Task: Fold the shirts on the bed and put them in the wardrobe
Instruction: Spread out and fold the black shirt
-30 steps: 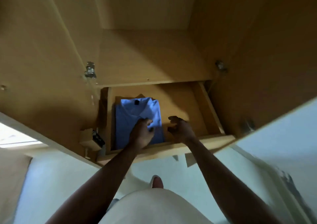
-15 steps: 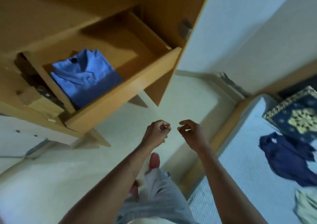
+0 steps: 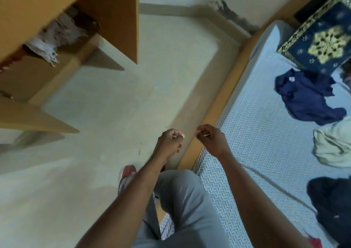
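On the bed at the right lie three unfolded garments: a navy shirt, a pale cream shirt and a black one. The wooden wardrobe fills the upper left; the drawer holding the folded blue shirt is out of view. My left hand is curled into a fist over the floor and holds nothing. Beside it, my right hand hovers over the bed's wooden edge, its fingers curled toward the thumb, also empty.
A navy and gold patterned cushion sits at the head of the bed. Crumpled pale cloth lies on a low wardrobe shelf. Pale floor runs between wardrobe and bed. My grey-trousered leg and red shoe are below.
My view has swung right from the wardrobe toward the bed. Both hands left the blue shirt in the drawer and pulled back empty. The drawer has passed out of view.
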